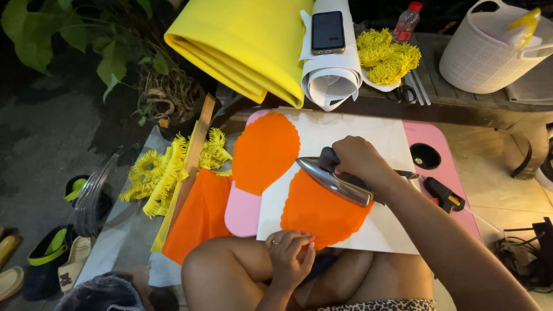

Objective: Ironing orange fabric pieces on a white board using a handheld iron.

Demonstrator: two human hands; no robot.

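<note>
My right hand (360, 159) grips the dark handle of a clothes iron (334, 179), whose metal sole rests tilted on an orange scalloped foam piece (319, 213). That piece lies on a white paper sheet (351, 135) over a small pink table (435, 138). My left hand (290, 253) pinches the near edge of the orange piece, fingers curled on it. A second orange scalloped piece (265, 150) lies to the upper left, partly on the paper.
A glue gun (443, 196) lies on the pink table's right side near a round hole (425, 156). Rolled yellow foam (247, 43), rolled white paper with a phone (328, 31), yellow fringed flowers (386, 55), a white basket (495, 49), orange sheet (199, 216) and yellow fringe (164, 173) surround it.
</note>
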